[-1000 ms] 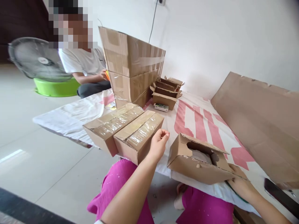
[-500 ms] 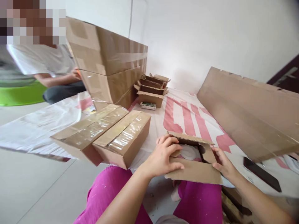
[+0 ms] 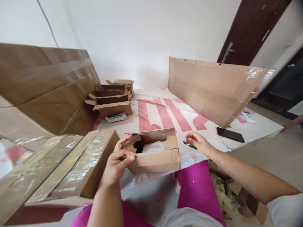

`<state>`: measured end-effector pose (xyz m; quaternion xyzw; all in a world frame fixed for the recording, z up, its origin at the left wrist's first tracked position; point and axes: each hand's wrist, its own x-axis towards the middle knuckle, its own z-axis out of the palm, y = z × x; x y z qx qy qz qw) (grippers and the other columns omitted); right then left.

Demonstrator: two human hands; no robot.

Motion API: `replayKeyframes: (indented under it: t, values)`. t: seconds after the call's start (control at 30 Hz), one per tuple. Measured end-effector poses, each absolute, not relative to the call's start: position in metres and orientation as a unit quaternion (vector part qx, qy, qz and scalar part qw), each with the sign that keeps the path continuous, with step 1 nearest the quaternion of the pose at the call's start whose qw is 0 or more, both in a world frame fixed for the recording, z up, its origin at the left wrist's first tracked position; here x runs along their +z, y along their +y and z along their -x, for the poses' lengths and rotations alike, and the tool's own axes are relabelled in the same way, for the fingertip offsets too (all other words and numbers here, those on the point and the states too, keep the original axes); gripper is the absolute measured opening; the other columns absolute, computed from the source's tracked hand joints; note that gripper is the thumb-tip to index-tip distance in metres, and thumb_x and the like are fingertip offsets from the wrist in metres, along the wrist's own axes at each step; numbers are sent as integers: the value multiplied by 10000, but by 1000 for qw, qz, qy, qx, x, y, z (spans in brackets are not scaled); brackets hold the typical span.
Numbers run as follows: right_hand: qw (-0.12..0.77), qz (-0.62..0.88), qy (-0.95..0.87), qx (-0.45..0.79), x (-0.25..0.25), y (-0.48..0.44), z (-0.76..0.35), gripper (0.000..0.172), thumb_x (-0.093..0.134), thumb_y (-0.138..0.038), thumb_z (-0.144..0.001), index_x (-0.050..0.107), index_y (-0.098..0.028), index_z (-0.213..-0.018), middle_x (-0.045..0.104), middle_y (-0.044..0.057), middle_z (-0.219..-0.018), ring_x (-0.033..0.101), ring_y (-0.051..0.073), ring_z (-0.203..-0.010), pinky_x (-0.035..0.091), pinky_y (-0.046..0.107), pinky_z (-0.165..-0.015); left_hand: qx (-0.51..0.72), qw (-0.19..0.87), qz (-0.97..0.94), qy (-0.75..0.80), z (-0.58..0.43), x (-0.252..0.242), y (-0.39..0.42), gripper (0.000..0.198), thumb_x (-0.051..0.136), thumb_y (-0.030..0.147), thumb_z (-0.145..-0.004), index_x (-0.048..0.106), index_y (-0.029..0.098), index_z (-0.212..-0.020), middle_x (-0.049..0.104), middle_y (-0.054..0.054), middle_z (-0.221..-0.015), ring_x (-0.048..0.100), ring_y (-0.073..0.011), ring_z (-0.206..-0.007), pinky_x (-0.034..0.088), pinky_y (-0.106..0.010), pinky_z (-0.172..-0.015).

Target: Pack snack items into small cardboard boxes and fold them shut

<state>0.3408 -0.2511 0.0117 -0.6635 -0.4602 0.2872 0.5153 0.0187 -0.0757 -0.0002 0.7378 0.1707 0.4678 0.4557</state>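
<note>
My left hand (image 3: 118,160) grips the left end of an open cardboard box (image 3: 153,162), thumb on the near side and fingers over the left flap. The box sits at the table's near edge. Inside it lies something whitish (image 3: 154,147), partly hidden by the flaps. Right of the box, my right hand (image 3: 197,142) has its fingers curled around a small green-handled utility knife (image 3: 192,146); the dark blade end points left, low over the cloth. Part of the handle is covered by the hand.
Two taped cartons (image 3: 94,164) stand at the left, before large stacked cardboard boxes (image 3: 59,88). Several open small boxes (image 3: 113,108) and a small printed packet (image 3: 116,117) lie farther back. A cardboard sheet (image 3: 203,88) stands at right, near a phone (image 3: 230,135).
The view has swung right. My right hand has left the box's right flap and taken hold of the utility knife. My left hand has shifted to the box's left end.
</note>
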Motion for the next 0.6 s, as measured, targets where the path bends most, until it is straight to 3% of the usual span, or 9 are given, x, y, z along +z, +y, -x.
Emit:
replayKeyframes:
  t: [0.13, 0.3, 0.6]
  values:
    - [488, 655, -482, 319, 7, -256, -340, 410, 717, -527, -718, 569, -184, -886, 585, 2, -832, 563, 141, -765, 468, 330, -748, 464, 456, -740, 173, -18, -3, -76, 145, 703, 341, -801, 727, 246, -695, 498, -21, -1411, 362, -367, -1392, 219, -587, -1185]
    - [486, 569, -530, 398, -9, -258, -333, 455, 781, -424, -693, 566, -184, -1014, 610, 38, -988, 585, 154, -881, 482, 324, -794, 429, 441, -769, 172, -20, -7, -79, 137, 708, 345, -794, 735, 245, -705, 489, -24, -1428, 358, -350, -1396, 262, -546, -1185]
    - [517, 553, -475, 449, -31, -254, -314, 364, 813, -399, -649, 534, -189, -754, 587, -25, -779, 565, 125, -709, 453, 282, -677, 408, 432, -790, 148, -22, -3, -79, 86, 713, 310, -792, 737, 264, -723, 515, -11, -1404, 398, -306, -1376, 248, -503, -1200]
